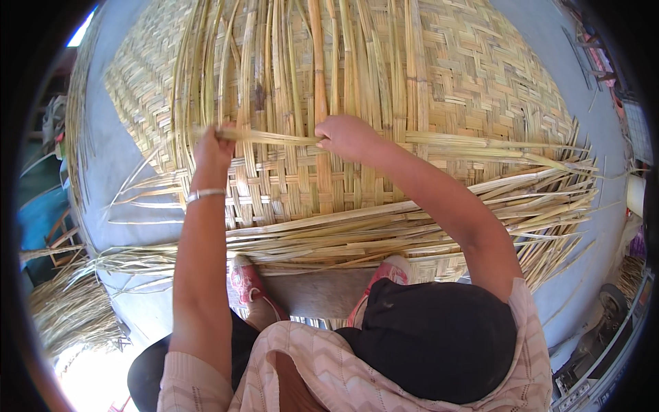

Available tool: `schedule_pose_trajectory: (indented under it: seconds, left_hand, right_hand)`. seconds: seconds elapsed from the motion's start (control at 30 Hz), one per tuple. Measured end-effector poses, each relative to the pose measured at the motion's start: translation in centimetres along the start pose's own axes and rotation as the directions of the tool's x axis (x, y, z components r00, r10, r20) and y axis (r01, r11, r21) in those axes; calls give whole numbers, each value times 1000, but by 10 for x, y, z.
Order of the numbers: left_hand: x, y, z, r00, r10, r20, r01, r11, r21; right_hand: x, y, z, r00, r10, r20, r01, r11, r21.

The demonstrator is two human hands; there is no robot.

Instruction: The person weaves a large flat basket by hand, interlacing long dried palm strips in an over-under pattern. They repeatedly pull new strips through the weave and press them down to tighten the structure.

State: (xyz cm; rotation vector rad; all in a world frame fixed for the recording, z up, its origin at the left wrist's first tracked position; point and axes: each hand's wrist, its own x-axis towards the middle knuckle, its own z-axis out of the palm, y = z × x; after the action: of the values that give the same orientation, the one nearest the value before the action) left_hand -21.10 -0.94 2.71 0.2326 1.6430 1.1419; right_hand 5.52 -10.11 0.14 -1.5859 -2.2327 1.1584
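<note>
While both fists are clenched, the left hand [211, 147] and right hand [347, 135] grip one bamboo strip [274, 136] stretched between their fingers, above the woven mat [480, 75].

both arms reach forward, left grip [214, 145] and right grip [345, 135] closed.

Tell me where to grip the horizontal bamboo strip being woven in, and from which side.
Grip the horizontal bamboo strip from above, where it lies bare between the left hand and right hand. It lies flat across the upright strips, so probably only its top and edges are reachable.
</note>
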Motion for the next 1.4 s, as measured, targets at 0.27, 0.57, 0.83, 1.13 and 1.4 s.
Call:
schedule_pose_trajectory:
  seconds: [0.27,0.57,0.83,1.13,1.4]
  left_hand:
    - [-139,28,124,-234,-194,953,-969,122,-213]
    - [-11,-28,107,627,132,768,-773,-19,634]
    - [0,-44,127,787,-180,590,-510,350,786]
    - [-2,-26,117,707,-366,605,-488,368,792]
    - [-16,-38,92,723,-336,604,-423,477,771]
  right_hand:
    - [-11,0,18,969,-57,-239,45,997,-56]
    - [-9,-6,13,892,262,-368,-165,947,274]
    - [-15,-8,14,855,327,-401,-144,895,423]
    - [-12,2,22,845,306,-439,-106,900,423]
    - [-3,6,22,872,317,-374,-148,898,415]
